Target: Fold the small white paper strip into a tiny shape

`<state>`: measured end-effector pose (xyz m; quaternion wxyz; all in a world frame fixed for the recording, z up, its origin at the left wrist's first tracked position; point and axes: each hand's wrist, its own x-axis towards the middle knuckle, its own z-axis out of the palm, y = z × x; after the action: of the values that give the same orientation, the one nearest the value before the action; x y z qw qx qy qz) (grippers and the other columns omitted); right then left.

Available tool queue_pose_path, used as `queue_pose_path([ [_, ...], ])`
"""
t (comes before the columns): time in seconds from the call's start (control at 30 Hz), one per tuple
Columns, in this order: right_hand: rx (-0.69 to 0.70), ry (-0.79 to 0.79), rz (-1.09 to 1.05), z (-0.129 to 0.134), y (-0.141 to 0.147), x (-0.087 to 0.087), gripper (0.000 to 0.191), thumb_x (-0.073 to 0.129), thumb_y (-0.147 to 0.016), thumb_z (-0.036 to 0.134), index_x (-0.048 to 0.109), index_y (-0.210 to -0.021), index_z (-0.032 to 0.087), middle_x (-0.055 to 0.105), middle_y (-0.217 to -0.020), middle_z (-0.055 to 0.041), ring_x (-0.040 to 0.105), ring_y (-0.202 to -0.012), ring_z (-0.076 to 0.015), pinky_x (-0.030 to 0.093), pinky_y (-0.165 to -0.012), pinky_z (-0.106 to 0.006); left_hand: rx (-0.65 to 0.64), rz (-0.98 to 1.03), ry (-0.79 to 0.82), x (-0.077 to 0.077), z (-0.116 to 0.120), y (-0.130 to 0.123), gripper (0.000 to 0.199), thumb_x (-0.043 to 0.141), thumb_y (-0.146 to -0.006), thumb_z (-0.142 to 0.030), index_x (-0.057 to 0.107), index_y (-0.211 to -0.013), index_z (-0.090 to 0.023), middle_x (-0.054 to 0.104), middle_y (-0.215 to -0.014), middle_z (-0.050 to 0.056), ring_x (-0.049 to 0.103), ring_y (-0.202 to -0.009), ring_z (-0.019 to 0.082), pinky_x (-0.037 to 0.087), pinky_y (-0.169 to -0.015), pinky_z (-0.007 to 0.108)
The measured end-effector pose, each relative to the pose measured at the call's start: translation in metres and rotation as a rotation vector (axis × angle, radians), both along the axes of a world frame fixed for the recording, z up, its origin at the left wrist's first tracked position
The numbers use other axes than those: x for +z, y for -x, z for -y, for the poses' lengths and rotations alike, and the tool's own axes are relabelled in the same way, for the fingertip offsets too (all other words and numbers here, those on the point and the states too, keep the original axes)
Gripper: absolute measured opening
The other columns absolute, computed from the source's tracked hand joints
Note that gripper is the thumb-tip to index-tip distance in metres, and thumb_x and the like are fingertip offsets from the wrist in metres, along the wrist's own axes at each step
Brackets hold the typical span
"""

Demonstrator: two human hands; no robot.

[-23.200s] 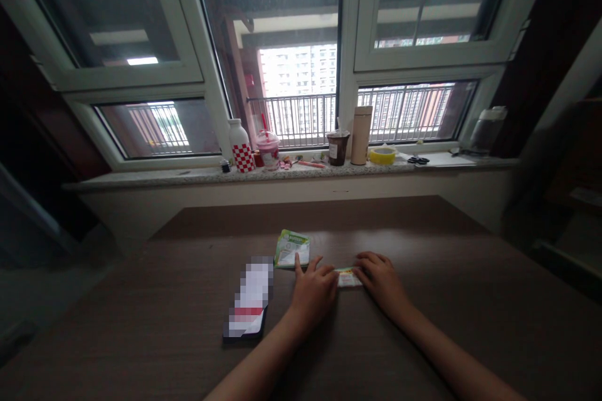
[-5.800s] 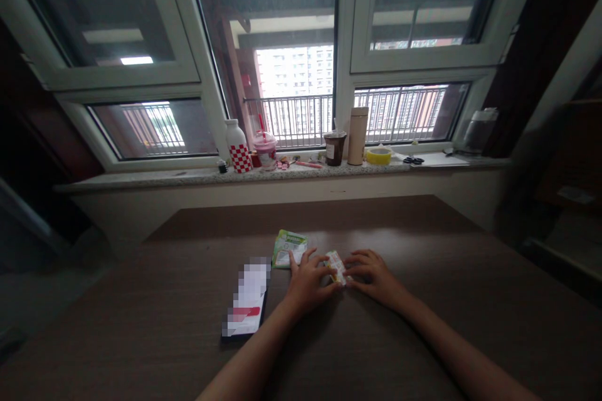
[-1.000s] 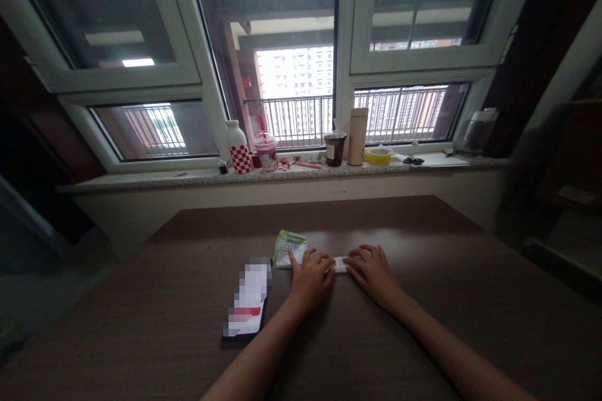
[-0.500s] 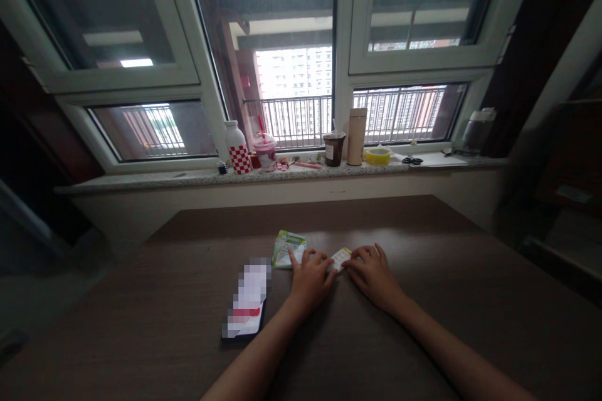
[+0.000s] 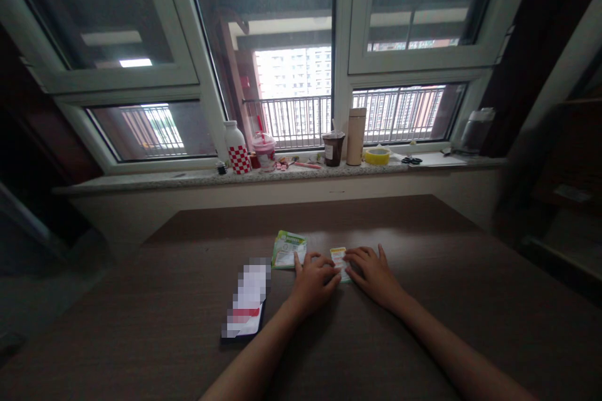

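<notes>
A small white card-like packet (image 5: 338,257) with a yellow strip along its top lies on the brown table between my hands. Fingers of my left hand (image 5: 314,279) rest at its left edge, stretched forward and slightly bent, with the thumb side nearest the packet. From the other side, my right hand (image 5: 371,272) lays its spread fingertips over the packet's right edge. Part of the packet is covered by the fingers. Just beyond my left hand lies a green and white flat packet (image 5: 288,250); a left fingertip is close to its lower right corner.
Left of my forearm lies a phone (image 5: 249,294), its screen blurred out. The windowsill (image 5: 188,182) behind the table (image 5: 164,301) bears a checkered bottle (image 5: 238,150), a pink drink cup (image 5: 264,153), a dark drink cup (image 5: 333,150), a beige flask (image 5: 356,138), yellow tape (image 5: 377,156) and scissors (image 5: 412,161).
The small packet has turned from a slant to nearly upright in view and shows more of its face. My left fingers have shifted slightly rightward, away from the green packet.
</notes>
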<state>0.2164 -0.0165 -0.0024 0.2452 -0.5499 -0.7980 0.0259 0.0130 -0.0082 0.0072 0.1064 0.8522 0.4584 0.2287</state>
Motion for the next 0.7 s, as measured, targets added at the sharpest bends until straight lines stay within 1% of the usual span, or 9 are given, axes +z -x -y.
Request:
queue_pose_path([
  [0.1,0.009,0.035,-0.005,-0.0032,-0.0027,-0.0032,0.03,0.045,-0.093,0.039,0.06,-0.12,0.035,0.06,-0.131,-0.0013,0.045,-0.124,-0.0266,0.013,-0.109,-0.068,0.021,0.0,0.013,-0.0001,-0.0012,0.0005,0.025,0.051,-0.09,-0.041,0.071,-0.105,-0.036,0.068,-0.114,0.001,0.042,-0.125,0.027,0.001,-0.111,0.07],
  [0.2,0.011,0.04,0.002,-0.0048,-0.0039,-0.0052,0.03,0.045,-0.093,0.039,0.061,-0.119,0.036,0.058,-0.132,-0.002,0.045,-0.125,-0.0268,0.015,-0.108,-0.069,0.103,-0.005,-0.02,0.0004,-0.0017,0.001,0.022,0.052,-0.09,-0.036,0.07,-0.104,-0.034,0.068,-0.116,0.0,0.042,-0.126,0.028,0.004,-0.11,0.071],
  [0.3,0.01,0.043,0.002,-0.0041,-0.0036,-0.0049,0.03,0.044,-0.094,0.039,0.061,-0.119,0.036,0.057,-0.135,-0.0024,0.044,-0.125,-0.027,0.016,-0.108,-0.069,0.162,-0.014,-0.053,0.0007,-0.0013,0.0011,0.021,0.052,-0.09,-0.033,0.069,-0.102,-0.034,0.066,-0.12,-0.001,0.04,-0.128,0.029,0.0,-0.108,0.074],
  [0.4,0.013,0.042,-0.004,-0.0025,-0.0029,-0.0037,0.03,0.043,-0.094,0.039,0.062,-0.118,0.036,0.055,-0.138,-0.0017,0.043,-0.126,-0.0271,0.014,-0.108,-0.07,0.184,-0.024,-0.074,-0.0001,-0.0011,0.0007,0.019,0.054,-0.089,-0.033,0.069,-0.101,-0.035,0.064,-0.125,-0.002,0.038,-0.129,0.031,-0.004,-0.107,0.075],
  [0.57,0.025,0.042,-0.003,-0.0016,-0.0024,-0.0034,0.03,0.043,-0.095,0.039,0.061,-0.119,0.035,0.054,-0.139,-0.0011,0.042,-0.127,-0.0271,0.01,-0.109,-0.071,0.198,-0.041,-0.107,-0.0018,-0.0013,0.0003,0.017,0.056,-0.088,-0.036,0.069,-0.099,-0.037,0.06,-0.129,-0.004,0.038,-0.13,0.031,-0.003,-0.106,0.076],
  [0.7,0.019,0.044,0.007,-0.0017,-0.0017,-0.0033,0.03,0.044,-0.095,0.04,0.061,-0.119,0.036,0.055,-0.138,-0.0003,0.043,-0.127,-0.027,0.011,-0.109,-0.07,0.2,-0.045,-0.102,-0.0018,-0.0014,0.0004,0.017,0.056,-0.088,-0.038,0.069,-0.1,-0.037,0.059,-0.13,-0.003,0.037,-0.13,0.031,-0.005,-0.106,0.075],
])
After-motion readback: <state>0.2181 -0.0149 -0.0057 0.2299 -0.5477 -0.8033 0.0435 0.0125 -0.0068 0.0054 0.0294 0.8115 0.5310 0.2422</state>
